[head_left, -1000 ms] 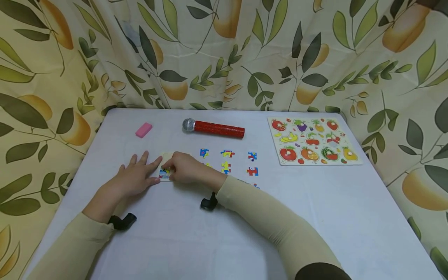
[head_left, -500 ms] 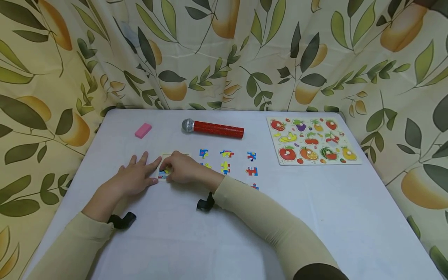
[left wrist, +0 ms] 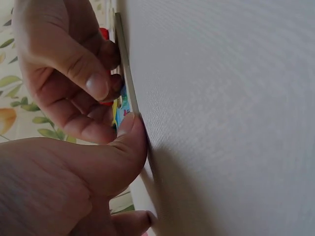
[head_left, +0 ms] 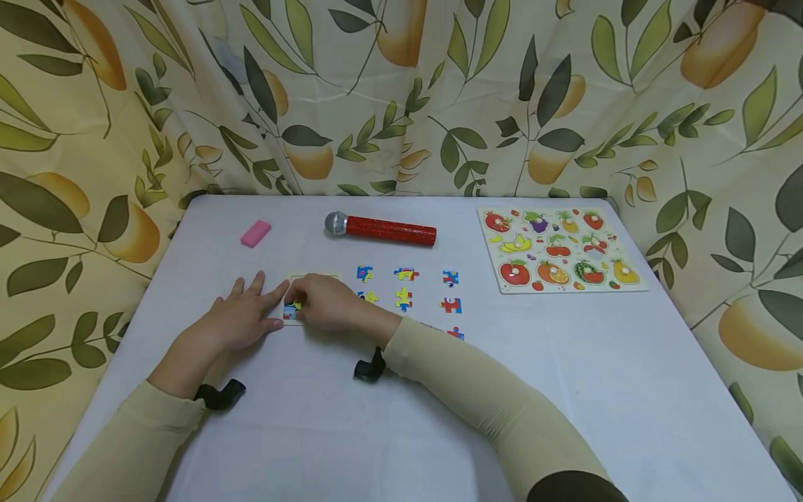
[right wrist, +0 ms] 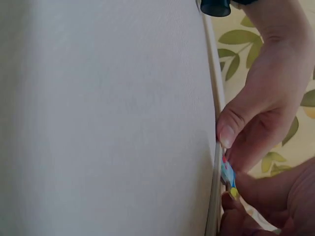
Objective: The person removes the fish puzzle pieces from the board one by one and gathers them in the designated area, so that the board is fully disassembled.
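Note:
A small jigsaw tray (head_left: 291,323) with a pale rim lies left of centre in the head view, partly hidden under my hands. My left hand (head_left: 241,317) rests beside it with fingers spread, its thumb tip against the tray's near edge (left wrist: 133,93) in the left wrist view. Over the tray, my right hand (head_left: 329,303) bends its fingers and pinches a jigsaw piece (right wrist: 234,192), of which a yellow bit shows in the right wrist view. Blue and yellow printed picture shows in the tray's near left corner. Several loose jigsaw pieces (head_left: 404,300) lie in rows to the right.
A red microphone (head_left: 389,231) with a silver head lies behind the pieces. The pink block (head_left: 256,233) is at the back left. At the back right lies a fruit puzzle board (head_left: 546,286). Patterned curtains (head_left: 401,104) hang behind the white table (head_left: 351,446).
My right hand shifts very slightly left over the tray, its fingers still at the same spot. The left hand stays in place, and the loose pieces lie as before.

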### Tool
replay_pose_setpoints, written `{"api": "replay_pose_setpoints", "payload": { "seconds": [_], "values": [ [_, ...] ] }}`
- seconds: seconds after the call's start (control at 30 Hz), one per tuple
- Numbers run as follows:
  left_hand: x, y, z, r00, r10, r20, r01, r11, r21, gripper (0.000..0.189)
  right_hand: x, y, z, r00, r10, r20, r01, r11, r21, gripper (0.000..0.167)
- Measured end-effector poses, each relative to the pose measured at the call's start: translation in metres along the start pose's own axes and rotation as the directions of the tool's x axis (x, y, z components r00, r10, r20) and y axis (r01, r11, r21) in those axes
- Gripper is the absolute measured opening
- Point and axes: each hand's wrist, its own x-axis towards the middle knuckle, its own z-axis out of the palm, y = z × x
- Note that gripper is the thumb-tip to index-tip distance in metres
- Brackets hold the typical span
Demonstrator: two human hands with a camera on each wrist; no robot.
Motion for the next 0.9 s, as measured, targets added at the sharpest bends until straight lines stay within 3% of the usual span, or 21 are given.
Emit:
{"api": "replay_pose_setpoints", "payload": {
  "seconds": [0.13, 0.33, 0.7, 0.9],
  "values": [
    [0.001, -0.001, 0.002, 1.0, -0.003, 0.002, 0.003, 1.0, -0.006, 0.078, 0.0, 0.002, 0.001, 0.999, 0.009, -0.047, -0.005, 0.995, 0.099, 0.018],
    [0.002, -0.002, 0.004, 1.0, -0.01, -0.001, 0.01, 1.0, -0.009, 0.077, -0.001, 0.003, 0.001, 0.996, 0.043, -0.08, -0.026, 0.979, 0.201, 0.026],
    [0.001, -0.002, 0.004, 1.0, 0.016, -0.024, -0.017, 1.0, -0.01, 0.076, 0.001, 0.003, 0.0, 0.996, -0.007, -0.083, 0.024, 0.977, 0.212, 0.03],
    [0.002, -0.003, 0.004, 1.0, 0.01, -0.02, -0.01, 1.0, -0.005, 0.077, -0.007, 0.001, -0.01, 0.997, -0.031, -0.069, 0.049, 0.962, 0.27, 0.026]
  ]
}}
